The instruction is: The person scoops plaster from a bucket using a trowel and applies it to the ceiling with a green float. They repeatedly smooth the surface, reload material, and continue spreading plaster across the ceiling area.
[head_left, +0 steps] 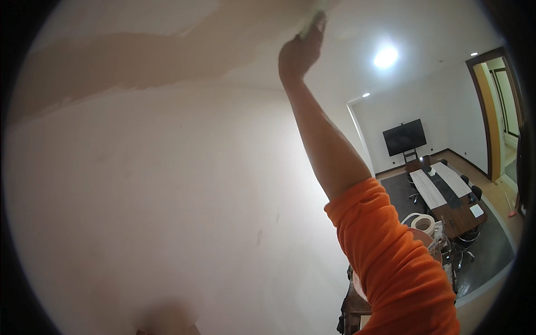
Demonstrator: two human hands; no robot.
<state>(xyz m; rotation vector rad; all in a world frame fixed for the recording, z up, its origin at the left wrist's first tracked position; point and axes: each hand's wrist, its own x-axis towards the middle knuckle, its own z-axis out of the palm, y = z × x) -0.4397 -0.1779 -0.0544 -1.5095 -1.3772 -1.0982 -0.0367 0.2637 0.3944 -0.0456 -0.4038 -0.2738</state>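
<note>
My right hand (pixel 301 53) is raised high at the top of the view, at the end of a bare forearm and an orange sleeve (pixel 391 251). Its fingers are closed round a pale, greenish, thin thing (pixel 312 22), too blurred to name, which is up against the ceiling. A wide beige-brown band of wet-looking coating (pixel 128 58) runs across the ceiling to the left of the hand, with an uneven lower edge. My left hand is not in view.
A pale wall (pixel 167 184) with a few smudges fills the left and middle. Below right are a tape roll (pixel 422 224) among cluttered items, a long meeting table (pixel 463 218) with chairs, a black screen (pixel 405 137) and a doorway (pixel 486 111). A blurred brown shape (pixel 167 318) shows at the bottom.
</note>
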